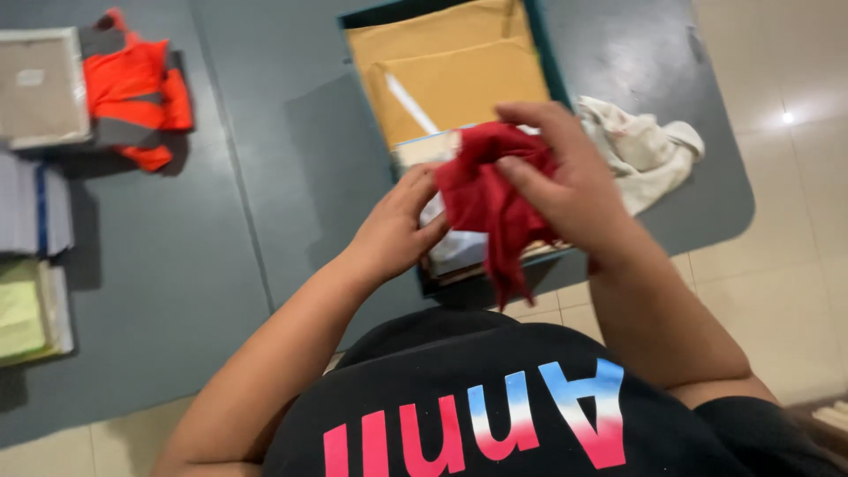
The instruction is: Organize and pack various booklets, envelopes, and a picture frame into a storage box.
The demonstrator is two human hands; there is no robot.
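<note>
Red cloth [490, 199] hangs bunched between both hands above the near edge of the grey worktop [265, 177], roughly at the centre of the view, with a loose tail drooping toward six o'clock. The right hand [565, 177] sits at the cloth's three o'clock side, its fingers [530, 113] curled over the top of the bundle and the thumb pressed against the front, so the fabric is pinched firmly inside a nearly closed grip. The left hand [397, 225] is at the cloth's nine o'clock side; its fingers [424, 181] are bent and closed onto the left edge of the fabric, touching it and gripping a fold. Directly beneath the cloth lies an open dark box [539, 53] holding tan envelopes [442, 66] and paler papers, stretching away toward twelve o'clock. A crumpled off-white rag [645, 146] rests on the worktop at three o'clock from the right hand, just beside the box. Well apart, at ten o'clock, an orange and grey vest [132, 93] lies next to a flat pale box [40, 88], and stacks of paper [31, 265] line the nine o'clock edge. Pale floor tiles [777, 177] show past the worktop at the right.
</note>
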